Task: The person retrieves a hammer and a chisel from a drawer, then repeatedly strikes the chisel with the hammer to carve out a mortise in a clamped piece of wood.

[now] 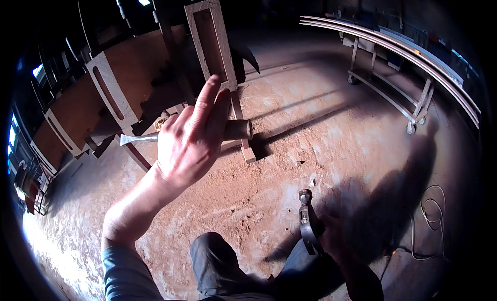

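My left hand (pixel 189 138) is wrapped round a chisel held crosswise. Its flat metal blade (pixel 139 139) sticks out to the left and its wooden handle (pixel 239 130) to the right. The index finger is stretched out to the lower end of a long slot in an upright wooden piece (pixel 220 47); whether it touches the wood I cannot tell. Low on the right, my right hand (pixel 335 239), mostly in shadow, grips a claw hammer (pixel 306 218) near my knee, its head upward. The hammer's handle is hidden.
More slotted wooden ends (pixel 111 91) line up to the left beside brown panels (pixel 134 55). A wheeled metal rack (pixel 385 91) bearing long boards (pixel 393 37) stands at the far right. A cable (pixel 442 218) lies looped on the dusty floor (pixel 228 197), where wood chips are scattered.
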`<state>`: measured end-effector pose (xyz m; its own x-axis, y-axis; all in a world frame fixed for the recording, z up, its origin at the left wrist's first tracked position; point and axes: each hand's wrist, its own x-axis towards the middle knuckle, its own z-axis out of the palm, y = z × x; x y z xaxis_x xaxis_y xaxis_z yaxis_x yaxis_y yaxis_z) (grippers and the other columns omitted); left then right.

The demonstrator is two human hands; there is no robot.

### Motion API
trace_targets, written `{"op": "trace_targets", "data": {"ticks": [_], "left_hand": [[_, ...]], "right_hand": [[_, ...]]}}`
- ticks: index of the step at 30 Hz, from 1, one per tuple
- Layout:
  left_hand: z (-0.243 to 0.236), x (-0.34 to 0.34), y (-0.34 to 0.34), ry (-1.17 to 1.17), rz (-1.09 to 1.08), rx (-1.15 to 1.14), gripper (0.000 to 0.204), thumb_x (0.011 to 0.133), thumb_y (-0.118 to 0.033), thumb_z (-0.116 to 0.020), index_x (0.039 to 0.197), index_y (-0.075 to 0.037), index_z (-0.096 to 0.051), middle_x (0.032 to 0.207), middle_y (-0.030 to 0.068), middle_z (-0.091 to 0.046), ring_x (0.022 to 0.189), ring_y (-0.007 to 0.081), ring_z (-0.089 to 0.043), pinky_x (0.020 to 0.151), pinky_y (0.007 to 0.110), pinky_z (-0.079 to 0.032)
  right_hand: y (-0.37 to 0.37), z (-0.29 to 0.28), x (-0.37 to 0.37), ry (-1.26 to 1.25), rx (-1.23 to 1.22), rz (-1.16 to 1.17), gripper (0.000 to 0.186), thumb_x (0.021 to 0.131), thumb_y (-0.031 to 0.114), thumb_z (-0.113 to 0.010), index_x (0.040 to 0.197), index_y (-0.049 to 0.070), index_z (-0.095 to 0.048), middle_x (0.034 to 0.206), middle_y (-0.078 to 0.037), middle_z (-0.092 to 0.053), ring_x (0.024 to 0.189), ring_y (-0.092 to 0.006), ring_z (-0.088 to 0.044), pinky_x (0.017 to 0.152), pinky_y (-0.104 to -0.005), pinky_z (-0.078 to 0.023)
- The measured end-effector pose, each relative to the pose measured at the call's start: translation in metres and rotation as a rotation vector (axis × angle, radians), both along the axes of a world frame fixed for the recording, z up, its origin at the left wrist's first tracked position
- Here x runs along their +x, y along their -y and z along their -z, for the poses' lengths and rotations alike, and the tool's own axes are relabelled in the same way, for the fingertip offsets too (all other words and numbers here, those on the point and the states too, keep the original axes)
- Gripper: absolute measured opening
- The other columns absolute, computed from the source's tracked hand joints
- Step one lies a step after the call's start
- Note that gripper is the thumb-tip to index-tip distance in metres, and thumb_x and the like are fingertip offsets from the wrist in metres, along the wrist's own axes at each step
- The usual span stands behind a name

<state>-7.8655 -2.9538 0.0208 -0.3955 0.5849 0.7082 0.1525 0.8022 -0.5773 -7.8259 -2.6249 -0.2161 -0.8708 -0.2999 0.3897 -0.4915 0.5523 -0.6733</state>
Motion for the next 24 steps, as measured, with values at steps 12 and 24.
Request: {"op": "trace_targets", "data": {"ticks": [12,24], "left_hand": [[0.005,-0.004,-0.01,0.33,0.035,0.165,0.042,0.101,-0.028,-0.056,0.129,0.003,-0.06,0.138,0.0365,-0.051,0.053,0.0058,-0.056,0.04,0.023,-0.048],[0.03,0.103,-0.018,1.729,-0.271,0.442,0.054,0.092,-0.029,-0.069,0.137,-0.013,-0.043,0.103,0.0199,-0.071,0.094,0.0453,-0.067,0.079,0.054,-0.053]], "right_hand": [[0.012,-0.076,-0.013,0.607,-0.335,0.09,0.019,0.079,0.006,-0.082,0.09,0.003,-0.067,0.073,0.003,-0.064,0.068,-0.0044,-0.058,0.059,-0.0253,-0.047],[0.033,-0.185,0.111,1.024,-0.256,0.368,0.032,0.086,0.026,-0.07,0.102,-0.001,-0.059,0.089,-0.023,-0.067,0.09,-0.0396,-0.068,0.08,-0.0479,-0.05]]}}
